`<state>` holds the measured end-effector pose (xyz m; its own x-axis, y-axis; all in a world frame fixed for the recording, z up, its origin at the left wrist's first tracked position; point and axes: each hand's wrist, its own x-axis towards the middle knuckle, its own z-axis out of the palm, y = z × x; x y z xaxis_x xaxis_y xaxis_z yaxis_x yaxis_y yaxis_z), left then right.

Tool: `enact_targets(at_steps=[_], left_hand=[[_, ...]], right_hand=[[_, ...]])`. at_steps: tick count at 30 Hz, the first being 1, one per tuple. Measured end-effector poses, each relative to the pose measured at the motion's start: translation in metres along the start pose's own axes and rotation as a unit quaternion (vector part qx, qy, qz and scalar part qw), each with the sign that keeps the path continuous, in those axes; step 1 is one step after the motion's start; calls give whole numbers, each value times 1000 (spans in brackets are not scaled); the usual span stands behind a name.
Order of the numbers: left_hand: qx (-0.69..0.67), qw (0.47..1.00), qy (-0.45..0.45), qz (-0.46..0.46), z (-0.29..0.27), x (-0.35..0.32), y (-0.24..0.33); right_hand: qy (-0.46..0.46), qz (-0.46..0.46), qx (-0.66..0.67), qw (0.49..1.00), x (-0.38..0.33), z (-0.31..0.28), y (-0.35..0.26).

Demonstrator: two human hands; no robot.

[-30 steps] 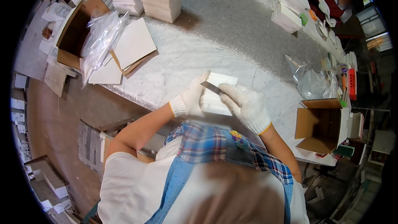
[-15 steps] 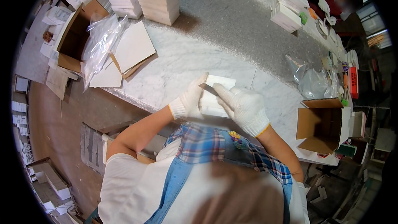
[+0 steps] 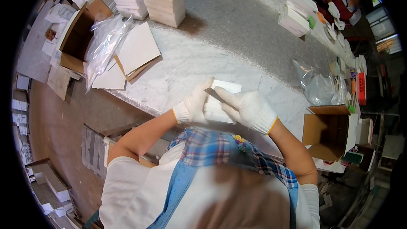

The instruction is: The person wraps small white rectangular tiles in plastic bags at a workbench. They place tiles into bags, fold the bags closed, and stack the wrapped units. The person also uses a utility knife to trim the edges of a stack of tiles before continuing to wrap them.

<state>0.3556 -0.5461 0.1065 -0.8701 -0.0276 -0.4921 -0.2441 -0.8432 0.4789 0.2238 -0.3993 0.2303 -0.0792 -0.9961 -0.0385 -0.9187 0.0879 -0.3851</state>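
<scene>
Both hands wear white knitted gloves with yellow cuffs. My left hand (image 3: 195, 102) is closed on the left side of a small stack of white stone tiles (image 3: 218, 113), at the near edge of the work table. In my right hand (image 3: 253, 109) is a thin, dark grey flat blade (image 3: 214, 95), pinched between thumb and fingers. The blade slants across the upper part of the tiles, its tip close to my left fingers. Part of the blade and the right side of the tiles are hidden by my right glove.
The marble table (image 3: 190, 59) carries tall tile stacks (image 3: 163, 0) at the far left. Flat cardboard sheets (image 3: 137, 47), a plastic bag (image 3: 106, 38) and an open carton (image 3: 76, 38) are at left. Another open carton (image 3: 326, 131) stands right. A person (image 3: 345, 6) sits far right.
My right hand and the blade have shifted slightly over the tiles, and my right forearm has swung a little to the right. My left hand keeps its hold on the tiles.
</scene>
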Motion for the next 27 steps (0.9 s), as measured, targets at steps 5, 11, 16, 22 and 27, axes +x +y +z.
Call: enact_targets(at_steps=[5,11,16,22,27], left_hand=[[-41,998,-11,-41,-17,6,-4],[-45,998,-14,-44,-17,4,-5],[-69,996,-18,-55,-3,-5,2],[287,938,-65,182,-4,-11,1],[265,950,-91,136,3,-22,9]], right_hand=[[-21,-9,37,999,2,-2,4],[-46,-29,26,998,5,-4,10],[-63,-35,25,997,7,-6,15],[-85,-47,37,995,14,-15,21],[-101,-51,56,992,18,-21,30]])
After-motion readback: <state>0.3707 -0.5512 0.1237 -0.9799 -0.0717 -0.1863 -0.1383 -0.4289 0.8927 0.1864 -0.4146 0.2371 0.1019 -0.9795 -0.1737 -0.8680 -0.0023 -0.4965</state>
